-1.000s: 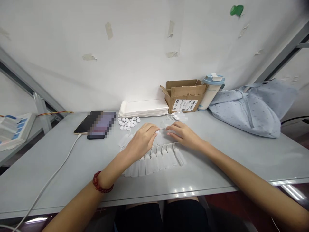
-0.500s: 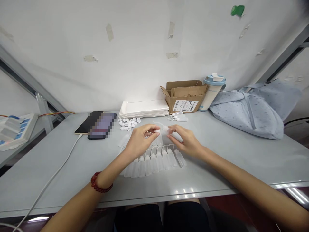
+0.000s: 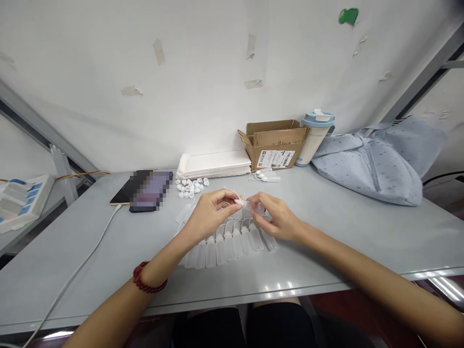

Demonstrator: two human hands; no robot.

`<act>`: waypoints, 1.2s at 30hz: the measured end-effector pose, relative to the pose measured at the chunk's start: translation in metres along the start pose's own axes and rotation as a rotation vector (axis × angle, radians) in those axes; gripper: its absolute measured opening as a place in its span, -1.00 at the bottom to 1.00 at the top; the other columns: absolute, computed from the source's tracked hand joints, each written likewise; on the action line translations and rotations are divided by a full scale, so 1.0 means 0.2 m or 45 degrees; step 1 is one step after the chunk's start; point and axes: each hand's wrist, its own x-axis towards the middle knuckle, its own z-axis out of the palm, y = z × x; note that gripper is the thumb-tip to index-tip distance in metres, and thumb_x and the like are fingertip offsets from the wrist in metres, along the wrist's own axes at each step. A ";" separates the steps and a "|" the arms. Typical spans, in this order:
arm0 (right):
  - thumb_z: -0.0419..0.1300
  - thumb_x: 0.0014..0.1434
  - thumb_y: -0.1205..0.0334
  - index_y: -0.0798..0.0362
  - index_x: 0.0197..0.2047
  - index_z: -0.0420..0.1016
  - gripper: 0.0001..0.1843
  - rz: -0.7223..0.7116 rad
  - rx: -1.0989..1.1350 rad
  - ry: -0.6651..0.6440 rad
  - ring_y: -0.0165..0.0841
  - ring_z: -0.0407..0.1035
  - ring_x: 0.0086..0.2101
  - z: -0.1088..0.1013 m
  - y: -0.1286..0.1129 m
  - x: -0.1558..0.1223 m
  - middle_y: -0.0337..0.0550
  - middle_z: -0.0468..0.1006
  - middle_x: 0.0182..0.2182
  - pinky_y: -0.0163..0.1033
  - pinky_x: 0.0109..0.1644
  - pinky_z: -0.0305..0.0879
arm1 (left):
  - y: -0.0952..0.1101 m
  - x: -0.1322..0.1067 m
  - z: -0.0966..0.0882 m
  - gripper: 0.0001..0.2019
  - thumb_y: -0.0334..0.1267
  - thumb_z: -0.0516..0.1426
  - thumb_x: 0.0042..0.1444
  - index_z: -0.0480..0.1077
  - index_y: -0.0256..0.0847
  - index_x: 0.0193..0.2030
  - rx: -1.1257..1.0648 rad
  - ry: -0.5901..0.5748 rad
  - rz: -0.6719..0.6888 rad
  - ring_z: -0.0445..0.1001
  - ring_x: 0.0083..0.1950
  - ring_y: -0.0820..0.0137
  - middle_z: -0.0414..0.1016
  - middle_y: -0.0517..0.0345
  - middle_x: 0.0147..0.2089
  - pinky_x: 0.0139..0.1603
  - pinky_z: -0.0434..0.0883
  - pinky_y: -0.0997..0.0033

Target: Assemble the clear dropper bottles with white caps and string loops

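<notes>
My left hand (image 3: 212, 212) is closed, with thumb and forefinger pinching a small white cap (image 3: 239, 201). Facing it, my right hand (image 3: 273, 215) is closed on a small translucent plastic bottle (image 3: 248, 206), partly covered by the fingers. The cap and the bottle's neck are close together; whether they touch I cannot make out. Under both hands lies a row of translucent bottles (image 3: 220, 251) with thin white cords at their necks. Farther back, to the left, is a cluster of loose white caps (image 3: 189, 187).
Behind the caps is a stack of white trays or envelopes (image 3: 213, 164). An open cardboard box (image 3: 277, 145), a tumbler (image 3: 313, 140) and a pale blue bag (image 3: 369, 169) stand along the back. Two phones (image 3: 150, 191), one on a white cable, lie at left.
My right hand has lowered slightly, turning the bottle downward from its raised, sideways position. My left hand still pinches the cap. The view has shifted a little.
</notes>
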 end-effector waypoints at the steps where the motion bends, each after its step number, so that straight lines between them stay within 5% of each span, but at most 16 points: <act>1: -0.02 0.12 0.40 0.03 -0.24 0.22 -0.87 -0.010 0.006 0.009 -0.37 0.32 -0.41 0.00 0.00 0.00 -0.14 0.43 -0.37 -0.27 -0.34 0.28 | 0.00 0.00 0.00 -0.83 -0.22 0.20 -0.01 0.45 -0.26 -0.30 -0.005 -0.009 -0.002 0.50 -0.22 0.35 0.53 0.05 -0.20 -0.19 0.48 0.37; 13: -0.06 0.20 0.40 0.01 -0.23 0.12 -0.90 0.047 0.091 -0.032 -0.38 0.32 -0.40 0.03 -0.02 -0.01 -0.10 0.43 -0.33 -0.28 -0.39 0.29 | -0.01 0.02 -0.01 -0.74 -0.08 0.21 -0.02 0.44 -0.27 -0.37 -0.082 -0.062 -0.192 0.44 -0.47 0.47 0.48 0.16 -0.48 -0.42 0.44 0.46; 22: -0.06 0.22 0.37 0.03 -0.22 0.13 -0.93 0.099 0.141 -0.060 -0.44 0.26 -0.49 0.03 -0.02 -0.01 -0.10 0.43 -0.29 -0.32 -0.45 0.19 | -0.01 0.02 -0.01 -0.75 -0.10 0.21 -0.01 0.43 -0.28 -0.36 -0.113 -0.070 -0.202 0.42 -0.49 0.49 0.46 0.19 -0.48 -0.41 0.43 0.46; 28: -0.02 0.25 0.26 0.03 -0.17 0.11 -0.90 0.306 0.287 -0.074 -0.46 0.18 -0.56 0.02 -0.04 0.00 -0.26 0.35 -0.47 -0.35 -0.49 0.08 | -0.01 0.02 0.00 -0.79 -0.19 0.24 -0.04 0.42 -0.29 -0.33 -0.130 -0.052 -0.144 0.41 -0.46 0.50 0.46 0.19 -0.44 -0.37 0.42 0.48; 32: 0.02 0.25 0.22 0.03 -0.11 0.06 -0.81 0.426 0.530 -0.092 -0.42 0.26 -0.45 0.01 -0.04 0.01 -0.16 0.45 -0.36 -0.32 -0.42 0.10 | -0.03 0.01 0.01 -0.82 -0.23 0.24 -0.04 0.45 -0.29 -0.33 -0.150 -0.057 -0.063 0.46 -0.34 0.43 0.49 0.14 -0.36 -0.27 0.44 0.44; 36: 0.05 0.24 0.12 -0.01 -0.11 0.03 -0.75 0.628 1.008 -0.172 -0.50 0.17 -0.56 0.01 -0.04 0.02 -0.22 0.46 -0.38 -0.36 -0.49 0.08 | -0.03 0.01 0.01 -0.87 -0.26 0.22 0.00 0.48 -0.28 -0.33 -0.132 -0.087 0.033 0.49 -0.22 0.36 0.51 0.08 -0.29 -0.17 0.45 0.40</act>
